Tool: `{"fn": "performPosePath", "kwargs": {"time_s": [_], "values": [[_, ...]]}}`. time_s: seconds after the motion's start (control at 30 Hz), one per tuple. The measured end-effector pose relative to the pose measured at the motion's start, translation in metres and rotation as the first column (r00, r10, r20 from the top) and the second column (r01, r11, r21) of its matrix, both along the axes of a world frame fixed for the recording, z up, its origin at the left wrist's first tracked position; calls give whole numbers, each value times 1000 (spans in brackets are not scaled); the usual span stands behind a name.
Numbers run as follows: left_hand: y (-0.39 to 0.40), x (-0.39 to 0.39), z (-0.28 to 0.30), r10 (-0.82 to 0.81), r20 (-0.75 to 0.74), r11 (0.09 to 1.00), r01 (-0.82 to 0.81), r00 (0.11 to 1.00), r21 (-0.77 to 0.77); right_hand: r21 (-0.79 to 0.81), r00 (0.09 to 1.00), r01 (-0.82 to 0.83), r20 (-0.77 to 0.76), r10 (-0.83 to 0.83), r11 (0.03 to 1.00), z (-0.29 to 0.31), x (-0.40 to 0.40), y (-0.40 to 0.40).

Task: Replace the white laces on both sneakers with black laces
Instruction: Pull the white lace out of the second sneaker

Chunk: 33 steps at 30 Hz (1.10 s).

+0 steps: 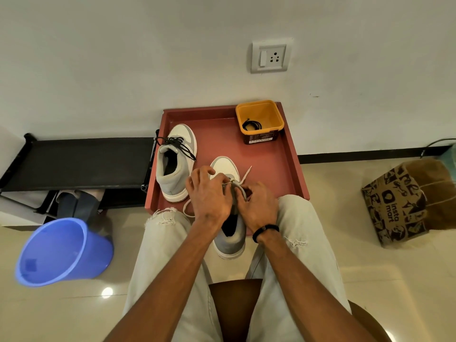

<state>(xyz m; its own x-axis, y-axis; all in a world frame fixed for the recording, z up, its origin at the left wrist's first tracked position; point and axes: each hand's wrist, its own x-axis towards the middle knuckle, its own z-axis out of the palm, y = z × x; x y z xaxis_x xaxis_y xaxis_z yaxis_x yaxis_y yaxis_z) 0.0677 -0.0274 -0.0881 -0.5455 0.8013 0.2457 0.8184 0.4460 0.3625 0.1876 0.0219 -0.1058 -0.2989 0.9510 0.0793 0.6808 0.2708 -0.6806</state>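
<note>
Two hands' grips, left hand and right hand, pinch the white lace at the near sneaker, six o'clock on the red surface; we should draw it out eyelet by eyelet.

Floor is glossy tile, bucket shiny blue plastic, tray matt red, bag printed brown paper, sneakers' heels soft grey cloth.

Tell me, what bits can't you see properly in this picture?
- Head view: the near sneaker has its eyelets hidden by both hands, left and right.
- The white lace shows only in bits.
- The label on the yellow tub is too small to read.
- The blue bucket is partly blurred.
</note>
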Motion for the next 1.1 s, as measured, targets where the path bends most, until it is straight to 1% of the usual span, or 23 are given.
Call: {"fn": "performPosePath", "kwargs": {"time_s": [0.2,0.4,0.63,1.1], "values": [[-11,-6,5,70,103,994,-77,992,71,18,1000,2,-12,-2,1000,3,-2,-2],[-30,-23,13,150,223,973,-184,963,139,3,1000,14,21,-14,1000,3,-2,-2],[-54,-48,13,264,271,928,-321,926,192,30,1000,9,11,-9,1000,4,-3,-3],[-67,-68,0,367,351,861,-457,862,224,41,1000,26,-3,-26,999,3,-3,-4]]}}
